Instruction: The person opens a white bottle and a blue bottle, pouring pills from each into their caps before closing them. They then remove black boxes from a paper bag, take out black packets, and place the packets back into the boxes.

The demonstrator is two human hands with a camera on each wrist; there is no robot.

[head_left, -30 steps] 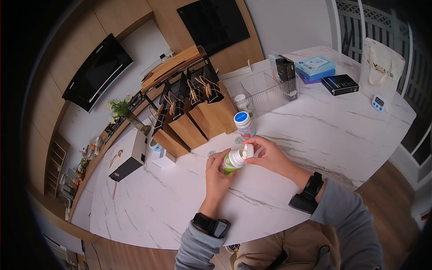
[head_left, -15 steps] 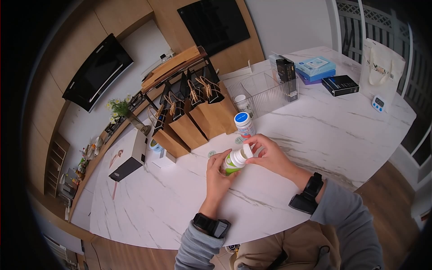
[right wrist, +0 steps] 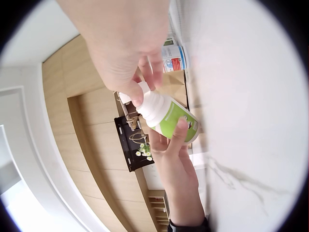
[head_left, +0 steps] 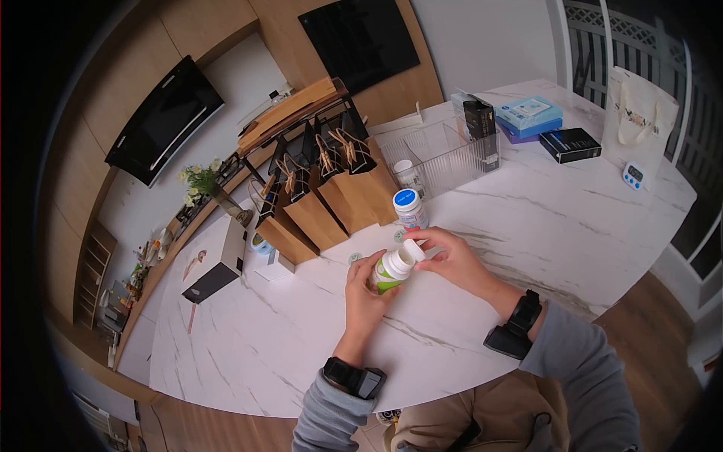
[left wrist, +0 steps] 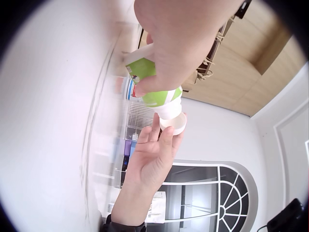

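Note:
My left hand (head_left: 361, 297) holds a white pill bottle with a green label (right wrist: 169, 116), fingers and thumb wrapped around its body. The bottle is tilted, its uncapped mouth facing my right hand (head_left: 453, 262). That hand pinches a white cap (left wrist: 175, 126) between thumb and fingers, right at the bottle's rim, with the hollow inside of the cap turned toward the mouth. In the left wrist view the cap's inside looks pale, with no pill plainly showing. Just behind the hands stands a white bottle with a blue lid (head_left: 409, 211), upright on the marble-patterned table (head_left: 482, 324).
Several brown paper bags (head_left: 369, 200) clipped with clothespins stand behind the left hand. Farther back is a clear divided organizer (head_left: 459, 158) with a white bottle in it. Boxes (head_left: 570, 143), a timer (head_left: 633, 175) and a tote bag (head_left: 640, 113) sit right; a white box (head_left: 215, 260) left.
Pale pieces seen between the bottle mouth and the cap one second ago no longer show there. The bottle's mouth now stands a little more upturned, and the cap has shifted slightly. Both hands keep their holds.

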